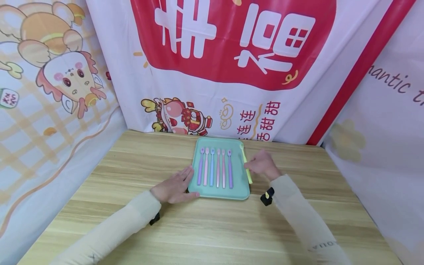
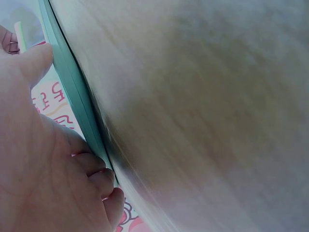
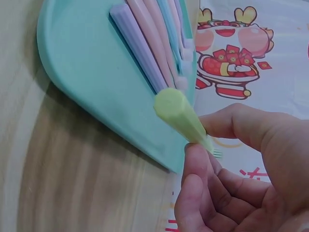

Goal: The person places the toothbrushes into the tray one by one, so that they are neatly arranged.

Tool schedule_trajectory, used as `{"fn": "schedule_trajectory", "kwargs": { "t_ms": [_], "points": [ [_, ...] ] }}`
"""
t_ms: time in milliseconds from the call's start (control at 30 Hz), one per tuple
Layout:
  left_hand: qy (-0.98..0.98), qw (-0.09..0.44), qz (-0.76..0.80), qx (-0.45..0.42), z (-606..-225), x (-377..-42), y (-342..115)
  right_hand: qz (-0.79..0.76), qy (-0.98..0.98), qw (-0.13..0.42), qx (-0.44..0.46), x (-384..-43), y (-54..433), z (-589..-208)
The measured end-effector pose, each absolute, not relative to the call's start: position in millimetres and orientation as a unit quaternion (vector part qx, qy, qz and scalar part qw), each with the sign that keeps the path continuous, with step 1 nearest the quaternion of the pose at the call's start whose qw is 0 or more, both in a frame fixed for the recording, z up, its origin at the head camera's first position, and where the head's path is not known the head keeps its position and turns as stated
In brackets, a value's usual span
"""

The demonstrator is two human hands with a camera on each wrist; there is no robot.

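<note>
My right hand (image 1: 264, 164) pinches a yellow-green toothbrush (image 3: 176, 113) between thumb and fingers, its bristle end pointing away toward the back. In the head view this brush lies over the right rim of a mint-green tray (image 1: 215, 193); the right wrist view has its handle end tilted up toward the camera. Several toothbrushes lie side by side on the tray with heads to the back: purple (image 1: 200, 169), pink (image 1: 206, 169), blue (image 1: 212, 169), two more pink, then another purple (image 1: 230, 171). My left hand (image 1: 175, 187) rests against the tray's left edge, fingers extended, thumb at the front left corner.
The tray sits on a wood-grain table (image 1: 218, 228), near its back edge. Behind stands a printed white and red cloth (image 1: 232, 77), with further cloth walls at left (image 1: 39, 121) and right (image 1: 381, 147).
</note>
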State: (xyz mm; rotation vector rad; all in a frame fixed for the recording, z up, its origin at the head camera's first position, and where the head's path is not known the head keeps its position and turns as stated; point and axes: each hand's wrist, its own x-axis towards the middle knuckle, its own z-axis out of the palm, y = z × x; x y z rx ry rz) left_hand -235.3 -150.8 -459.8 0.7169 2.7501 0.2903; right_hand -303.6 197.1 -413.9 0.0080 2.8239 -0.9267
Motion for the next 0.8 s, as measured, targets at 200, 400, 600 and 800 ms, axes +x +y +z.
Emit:
{"fn": "schedule_trajectory", "kwargs": {
  "t_ms": [200, 400, 600, 800],
  "points": [
    [0.953, 0.141, 0.101, 0.247, -459.4, -233.4, -151.0, -0.33, 0.941, 0.069, 0.02, -300.4, 183.8, -426.3],
    [0.953, 0.136, 0.098, 0.251, -461.3, -232.9, -150.9, -0.345, 0.936, 0.061, 0.033, -297.9, 176.4, -436.9],
    [0.953, 0.132, 0.101, 0.252, -462.1, -233.9, -150.8, -0.341, 0.939, 0.025, 0.029, -295.1, 172.6, -447.8],
    [0.953, 0.132, 0.099, 0.253, -461.4, -233.4, -151.4, -0.356, 0.933, 0.024, 0.041, -293.5, 169.0, -456.4]
  ]
}}
